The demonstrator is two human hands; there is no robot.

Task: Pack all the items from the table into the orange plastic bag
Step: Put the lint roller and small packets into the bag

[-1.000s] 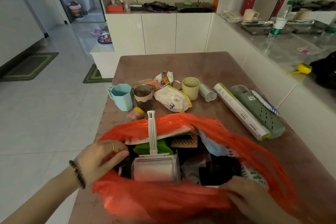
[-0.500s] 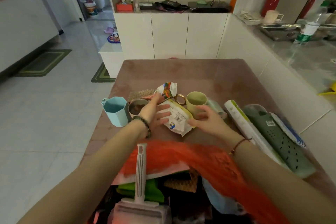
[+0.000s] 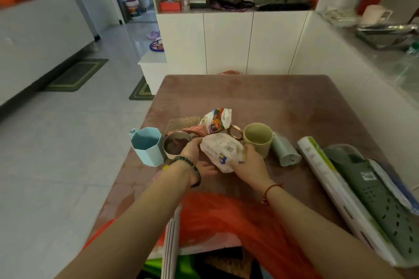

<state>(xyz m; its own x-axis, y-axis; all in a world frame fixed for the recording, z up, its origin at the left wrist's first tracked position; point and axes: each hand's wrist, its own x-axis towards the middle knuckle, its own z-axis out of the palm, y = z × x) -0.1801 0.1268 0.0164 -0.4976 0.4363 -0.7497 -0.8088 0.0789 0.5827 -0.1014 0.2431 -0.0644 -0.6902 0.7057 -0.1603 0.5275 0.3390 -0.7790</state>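
The orange plastic bag (image 3: 229,215) lies open at the table's near edge, with a white handled tool (image 3: 171,244) and other goods inside. Beyond it, both my hands hold a white snack packet (image 3: 218,148) just above the table. My left hand (image 3: 195,154) grips its left end, thumb on top and fingers underneath. My right hand (image 3: 247,163) grips its right end. Around it stand a blue angular cup (image 3: 147,147), a metal-lined cup (image 3: 174,145), a yellow-green mug (image 3: 258,138) and a colourful packet (image 3: 217,118).
On the brown table (image 3: 249,93) to the right lie a pale blue roll (image 3: 285,152), a long white wrap box (image 3: 335,188) and a green slipper (image 3: 381,192). A woven mat (image 3: 181,122) and a tape ring (image 3: 235,132) sit behind the cups. White cabinets stand beyond.
Both hands left the bag's rim, reached forward over the bag to the white packet, and now grip it from both ends.
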